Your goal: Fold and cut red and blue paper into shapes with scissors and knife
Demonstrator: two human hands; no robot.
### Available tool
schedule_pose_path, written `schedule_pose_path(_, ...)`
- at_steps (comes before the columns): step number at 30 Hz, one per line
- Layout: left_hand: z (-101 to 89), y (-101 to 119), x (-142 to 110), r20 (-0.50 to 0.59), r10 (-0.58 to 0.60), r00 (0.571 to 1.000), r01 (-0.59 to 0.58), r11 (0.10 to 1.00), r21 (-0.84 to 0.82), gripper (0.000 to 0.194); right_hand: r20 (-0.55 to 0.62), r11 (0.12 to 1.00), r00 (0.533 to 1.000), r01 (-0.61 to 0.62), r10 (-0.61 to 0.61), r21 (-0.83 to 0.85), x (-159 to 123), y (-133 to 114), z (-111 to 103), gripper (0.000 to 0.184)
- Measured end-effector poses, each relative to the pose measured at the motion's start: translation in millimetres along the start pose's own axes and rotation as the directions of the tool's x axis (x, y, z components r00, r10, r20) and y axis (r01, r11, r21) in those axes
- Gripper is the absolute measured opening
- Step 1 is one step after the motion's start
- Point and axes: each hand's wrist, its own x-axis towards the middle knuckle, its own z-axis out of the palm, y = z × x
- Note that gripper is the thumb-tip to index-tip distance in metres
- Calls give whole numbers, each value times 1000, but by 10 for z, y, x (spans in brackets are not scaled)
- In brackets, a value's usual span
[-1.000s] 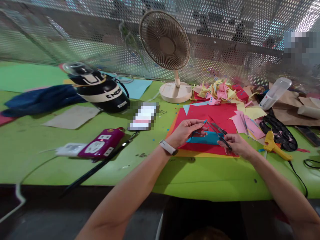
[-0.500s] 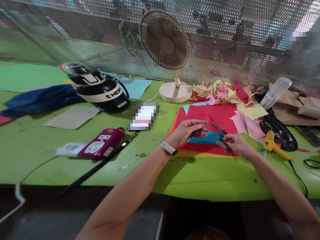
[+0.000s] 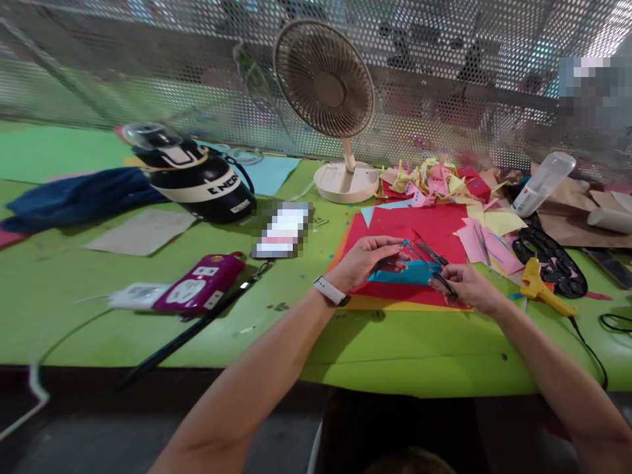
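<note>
My left hand (image 3: 368,260) pinches a small piece of blue paper (image 3: 406,243) between thumb and fingers. In my right hand (image 3: 469,288) is a pair of scissors (image 3: 444,283), gripped by its dark handles. The blades are apart and point left toward the blue piece, one of them close to my left fingertips. Under both hands lies a larger strip of blue paper (image 3: 402,273). It rests on red paper sheets (image 3: 429,220), with an orange-yellow sheet (image 3: 409,303) showing at their lower edge. Fingers partly hide the scissor handles.
A fan (image 3: 347,181) stands behind, beside a heap of folded paper pieces (image 3: 434,181). At right are a yellow glue gun (image 3: 546,289), a black palette (image 3: 550,263) and a clear bottle (image 3: 543,184). Leftward lie a phone (image 3: 284,230), purple power strip (image 3: 202,283) and black flask (image 3: 202,178).
</note>
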Motion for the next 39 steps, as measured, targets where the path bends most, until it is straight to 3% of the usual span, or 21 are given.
schedule_pose_path(14,7,3,-7,10,1,1000,-1,1000,-6,14,-36,1000,999,17,-17,-4,38,63,-2,44)
schedule_pose_path(21,15,8,8,2,37,999,-37,999,-31,15,-15,1000,1000,-11,11,18,-30,-56,12,48)
schedule_pose_path(39,6,-22,25,10,27,1000,-27,999,-27,17,1,1000,1000,-13,13,18,-2,-21,23,45)
